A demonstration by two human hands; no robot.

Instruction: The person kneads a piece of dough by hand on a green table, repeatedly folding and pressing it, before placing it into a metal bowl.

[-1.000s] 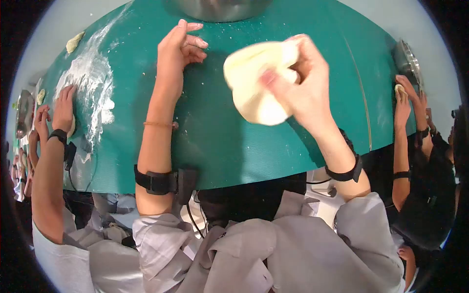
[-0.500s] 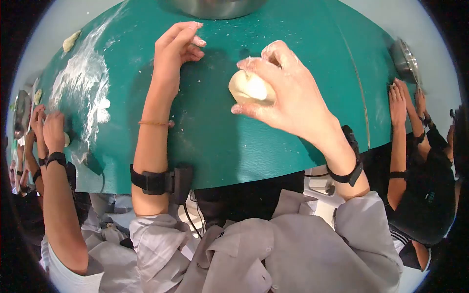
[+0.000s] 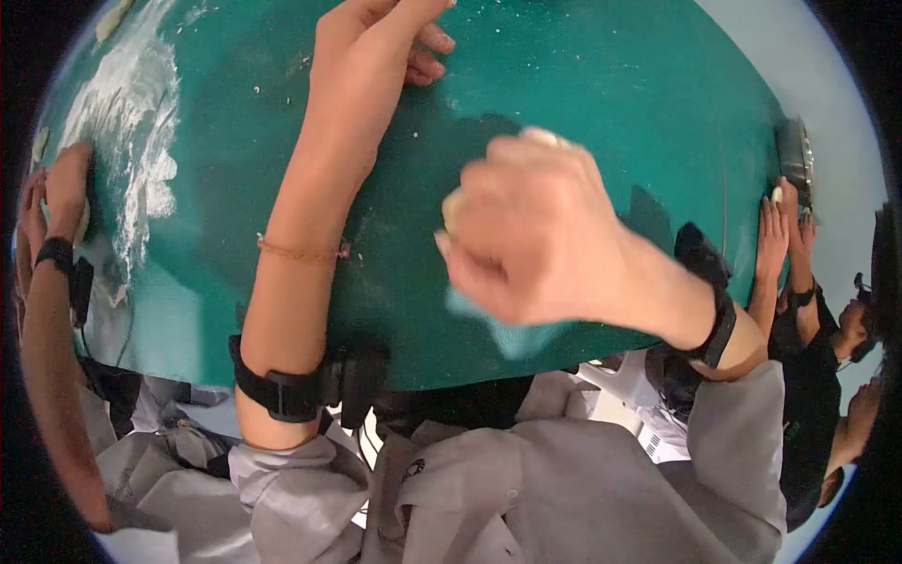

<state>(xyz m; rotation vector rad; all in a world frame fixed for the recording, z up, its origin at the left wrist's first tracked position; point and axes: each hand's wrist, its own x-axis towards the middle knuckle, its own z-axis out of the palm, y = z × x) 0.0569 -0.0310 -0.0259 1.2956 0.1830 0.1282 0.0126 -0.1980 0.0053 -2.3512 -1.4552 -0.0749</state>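
Blurred by motion, my right hand (image 3: 536,230) is closed in a fist above the green table mat (image 3: 451,329). A pale bit of dough (image 3: 454,209) shows at the fist's left edge; the rest is hidden in the fingers. My left hand (image 3: 371,61) is over the mat near the top of the view, with nothing seen in it. Its fingers are loosely bent and apart, and some tips are cut off by the frame edge.
White flour (image 3: 141,141) is spread across the mat at the left. A dough strip (image 3: 115,19) lies at the upper left edge. Another person's hand (image 3: 68,188) is beside the flour. At the right, a co-worker's hands (image 3: 775,226) are near a metal bowl (image 3: 797,155).
My right hand has turned over and closed round the dough, which showed plainly before. The view has shifted, so my left hand appears higher and the metal bowl at the top is out of sight.
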